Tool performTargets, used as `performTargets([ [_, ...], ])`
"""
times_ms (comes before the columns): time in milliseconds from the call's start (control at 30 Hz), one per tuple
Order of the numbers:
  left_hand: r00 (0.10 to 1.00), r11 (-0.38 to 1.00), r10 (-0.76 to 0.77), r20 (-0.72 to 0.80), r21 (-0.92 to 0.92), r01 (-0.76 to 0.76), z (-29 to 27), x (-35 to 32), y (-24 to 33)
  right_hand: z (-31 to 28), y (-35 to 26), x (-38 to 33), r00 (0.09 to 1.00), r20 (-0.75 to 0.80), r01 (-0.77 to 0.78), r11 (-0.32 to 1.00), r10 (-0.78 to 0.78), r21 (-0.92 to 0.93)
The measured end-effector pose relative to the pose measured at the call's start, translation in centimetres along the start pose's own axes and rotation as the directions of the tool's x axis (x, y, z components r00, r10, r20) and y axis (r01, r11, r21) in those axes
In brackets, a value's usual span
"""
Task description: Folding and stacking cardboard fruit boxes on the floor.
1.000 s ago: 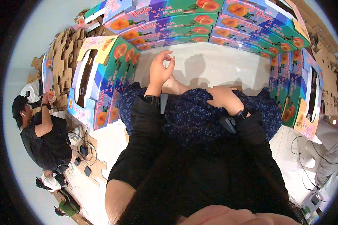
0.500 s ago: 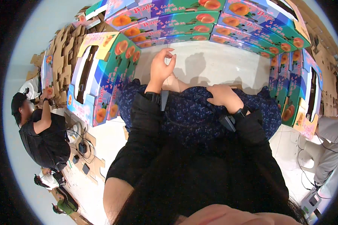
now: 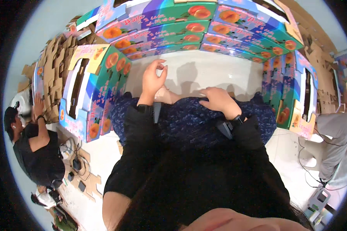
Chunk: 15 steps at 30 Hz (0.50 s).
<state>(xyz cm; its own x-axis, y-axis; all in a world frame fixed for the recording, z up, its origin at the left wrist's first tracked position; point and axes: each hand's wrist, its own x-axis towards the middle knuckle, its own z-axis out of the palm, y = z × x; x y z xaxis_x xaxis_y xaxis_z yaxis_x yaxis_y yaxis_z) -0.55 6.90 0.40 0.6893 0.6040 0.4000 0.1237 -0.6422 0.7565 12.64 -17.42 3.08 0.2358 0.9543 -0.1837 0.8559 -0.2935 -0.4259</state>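
Observation:
My left hand [image 3: 154, 80] is raised above my lap, over the pale floor [image 3: 219, 71]. Its fingers curl loosely, the thumb stands apart from the fingertips, and nothing is held. Lower and to the right, my right hand [image 3: 220, 102] hovers by the edge of the dark blue floral cloth [image 3: 181, 119] over my lap, fingers stretched out and holding nothing. Closest to the left hand is a stand of colourful cardboard boxes [image 3: 112, 90] with peach pictures and cut-out handles. Similar boxes [image 3: 287, 90] stand to the right of my right hand.
Stacked peach-printed boxes [image 3: 162, 29] form a wall ahead. Flattened brown cardboard [image 3: 53, 77] is piled at far left, more [image 3: 322, 65] at right. A person in black [image 3: 38, 150] works at left; someone in grey [image 3: 335, 131] is at right. Cables [image 3: 81, 163] lie on the floor.
The view has shifted, so the surroundings sit further left. My right hand has lifted off the cloth and its fingers have straightened. My left hand keeps its loose curl.

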Motion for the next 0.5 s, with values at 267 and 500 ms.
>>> performTargets([
  [267, 0.993, 0.994, -0.113, 0.018, 0.009, 0.113, -0.1, 0.1, -0.8, -15.3, 3.2, -3.8, 0.609, -0.774, -0.195, 0.979, 0.173, 0.065],
  [500, 0.977, 0.985, -0.160, 0.142, -0.037, 0.167, -0.2, 0.4, -0.9, -26.9, 11.7, -0.6, 0.595, -0.786, -0.401, 0.909, 0.165, -0.113],
])
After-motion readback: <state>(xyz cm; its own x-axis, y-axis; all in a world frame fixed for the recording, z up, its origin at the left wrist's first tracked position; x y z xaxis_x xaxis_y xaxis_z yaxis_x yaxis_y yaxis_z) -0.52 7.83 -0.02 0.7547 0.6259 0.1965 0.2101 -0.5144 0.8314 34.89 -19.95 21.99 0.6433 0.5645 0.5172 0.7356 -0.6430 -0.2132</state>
